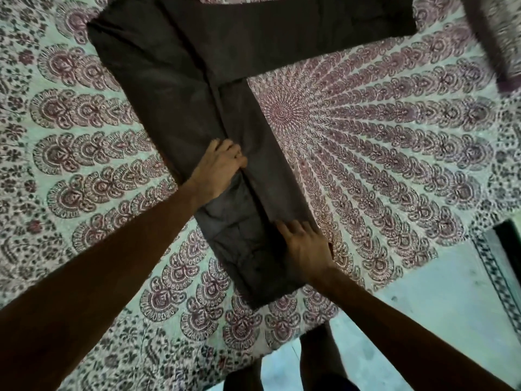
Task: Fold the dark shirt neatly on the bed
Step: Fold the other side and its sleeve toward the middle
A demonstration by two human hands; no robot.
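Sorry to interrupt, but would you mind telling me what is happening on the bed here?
A person is folding a dark shirt on a patterned bedspread. The left hand seems to grip the folded edge near the middle, while the right hand presses flat near the bottom. One sleeve lies stretched out sideways, not yet folded in.

The shirt (174, 88) is a plain dark brown-grey. The bed sheet (380, 142) has a pale mint-white ground printed with a maroon and dark grey mandala of radiating, feather-shaped motifs and small flowers. The floor (439, 311) is pale blue-green.
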